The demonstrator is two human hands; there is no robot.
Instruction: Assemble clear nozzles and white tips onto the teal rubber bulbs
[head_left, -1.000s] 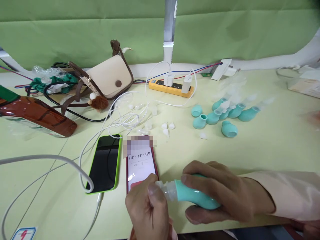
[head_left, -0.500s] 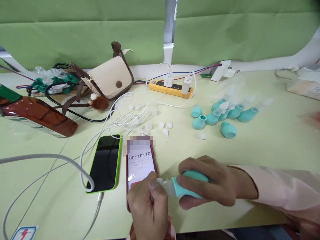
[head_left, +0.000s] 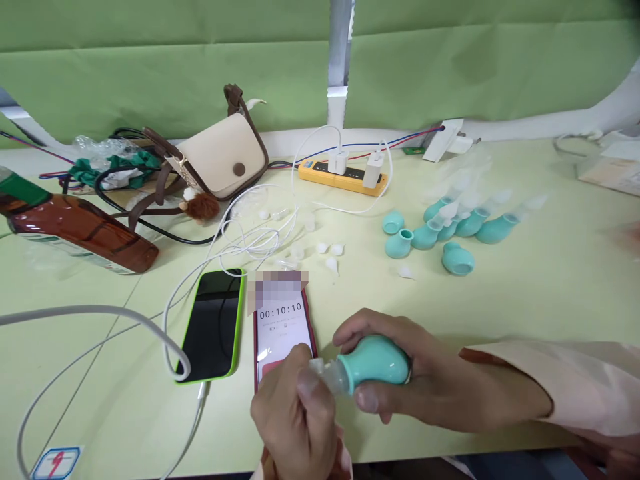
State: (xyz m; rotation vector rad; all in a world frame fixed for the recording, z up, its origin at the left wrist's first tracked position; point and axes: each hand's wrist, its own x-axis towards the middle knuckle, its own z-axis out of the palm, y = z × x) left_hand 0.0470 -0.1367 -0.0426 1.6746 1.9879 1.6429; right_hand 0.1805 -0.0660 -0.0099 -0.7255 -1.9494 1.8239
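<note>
A teal rubber squeeze bulb (head_left: 381, 360) lies sideways above the table's front edge, its neck pointing left. My right hand (head_left: 425, 380) cups it from the right, thumb in front and fingers over the back, so most of its side shows. A clear plastic nozzle (head_left: 336, 375) fits against the bulb's neck. The nozzle's far end is pinched in my left hand (head_left: 297, 417), closed in a fist with the thumb on top. What lies inside that fist is hidden. Just behind the fist is a phone (head_left: 283, 327) with a timer on its screen.
Several teal bulbs (head_left: 457, 259), some with clear nozzles, stand at the right. Small white tips (head_left: 332, 265) lie mid-table. Beyond are a yellow power strip (head_left: 343, 179) and a cream handbag (head_left: 220, 157). At left are a green-edged phone (head_left: 213, 327), white cables and a brown bottle (head_left: 83, 230).
My right hand has loosened and shifted its fingers back along the bulb, uncovering more of it. My left hand keeps its pinch on the nozzle, nearly in the same place.
</note>
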